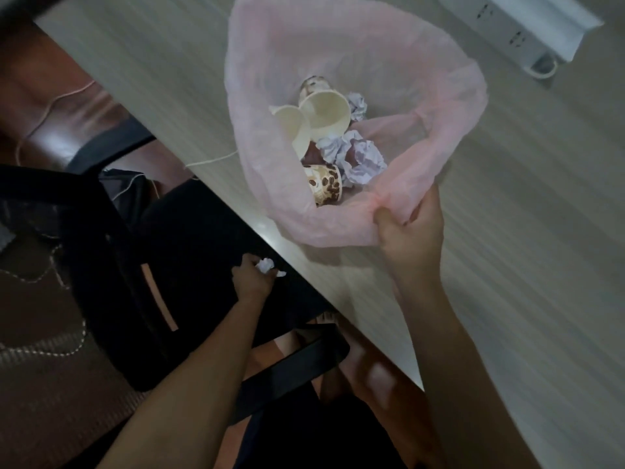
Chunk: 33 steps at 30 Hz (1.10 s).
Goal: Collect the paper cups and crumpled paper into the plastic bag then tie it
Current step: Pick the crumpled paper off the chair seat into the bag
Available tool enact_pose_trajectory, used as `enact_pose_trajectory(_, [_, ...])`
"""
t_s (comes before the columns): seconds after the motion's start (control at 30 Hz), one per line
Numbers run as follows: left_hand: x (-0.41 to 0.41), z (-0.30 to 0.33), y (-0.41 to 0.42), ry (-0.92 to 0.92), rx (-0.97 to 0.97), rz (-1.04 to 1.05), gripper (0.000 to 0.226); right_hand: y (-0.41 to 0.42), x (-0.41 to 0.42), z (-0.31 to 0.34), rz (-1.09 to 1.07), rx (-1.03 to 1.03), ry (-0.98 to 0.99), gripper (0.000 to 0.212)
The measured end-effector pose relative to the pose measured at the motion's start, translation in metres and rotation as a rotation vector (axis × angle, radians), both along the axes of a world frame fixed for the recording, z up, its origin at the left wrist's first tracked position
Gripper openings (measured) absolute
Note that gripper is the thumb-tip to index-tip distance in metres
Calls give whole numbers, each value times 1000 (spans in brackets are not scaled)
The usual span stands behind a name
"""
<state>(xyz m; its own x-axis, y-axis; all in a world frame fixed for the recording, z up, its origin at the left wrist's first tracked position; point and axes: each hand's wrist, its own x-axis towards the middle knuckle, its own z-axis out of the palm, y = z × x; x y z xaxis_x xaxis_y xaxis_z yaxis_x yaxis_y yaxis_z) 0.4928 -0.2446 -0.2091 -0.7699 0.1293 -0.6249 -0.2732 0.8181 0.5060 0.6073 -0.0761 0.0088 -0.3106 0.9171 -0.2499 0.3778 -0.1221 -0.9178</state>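
A thin pink plastic bag (338,49) lies open-mouthed on the table, its near-right rim bunched up. Inside lie several tipped paper cups (326,111), cream within and printed with brown coffee beans outside, among wads of white crumpled paper (358,157). One more small white paper ball (265,265) sits off the table's near-left edge, over a dark chair.

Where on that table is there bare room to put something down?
Bare tabletop lies right of the pink bag, below the white power strip; another patch lies left of the bag toward the table edge. It is crowded inside the bag, with cups and crumpled paper.
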Motion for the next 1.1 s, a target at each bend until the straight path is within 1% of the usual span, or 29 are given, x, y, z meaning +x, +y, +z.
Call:
enact_pose_trajectory(0.07, [-6, 17, -19, 1, 32, 73, 35, 1, 0, 2, 8, -32, -32, 59])
enact_pose_trajectory(0.17, [-18, 60, -37, 78, 114, 175, 37, -1, -2, 11, 38, -47, -59, 60])
enact_pose_trajectory(0.3, [-47, 126, -37, 266, 303, 326, 34, -2, -6, 26, 43, -40, -66, 58])
enact_pose_trajectory(0.43, [-79, 210, -11, 450, 552, 434, 31, 2, -9, 34, 54, -41, -47, 58])
enact_pose_trajectory(0.5, [-91, 250, 10, 511, 682, 438, 36, 5, -11, 37, 63, -48, -47, 59])
enact_pose_trajectory(0.6, [-96, 304, 47, 613, 898, 364, 39, 5, -14, 39, 68, -71, -54, 62])
enact_pose_trajectory(0.67, [-90, 327, 73, 702, 942, 246, 40, 5, -15, 41, 64, -79, -60, 63])
enact_pose_trajectory(0.73, [-84, 336, 96, 753, 890, 50, 41, 4, -16, 42, 66, -74, -61, 67])
enact_pose_trajectory(0.77, [-83, 335, 104, 753, 802, -111, 42, 4, -16, 44, 69, -74, -62, 69])
enact_pose_trajectory(0.83, [-82, 324, 116, 736, 456, -538, 52, 7, -16, 44, 77, -85, -64, 67])
enact_pose_trajectory(0.87, [-81, 318, 120, 714, 299, -707, 59, 9, -16, 44, 83, -91, -64, 66])
enact_pose_trajectory(0.9, [-78, 312, 121, 678, 213, -795, 63, 10, -15, 43, 89, -92, -62, 67])
enact_pose_trajectory(0.93, [-74, 309, 122, 648, 190, -817, 64, 12, -16, 42, 91, -91, -60, 70])
enact_pose_trajectory(1.0, [-70, 306, 121, 644, 228, -788, 61, 15, -17, 41, 94, -87, -59, 72])
enact_pose_trajectory(1.1, [-71, 311, 113, 683, 273, -711, 53, 22, -23, 40, 76, -101, -36, 66])
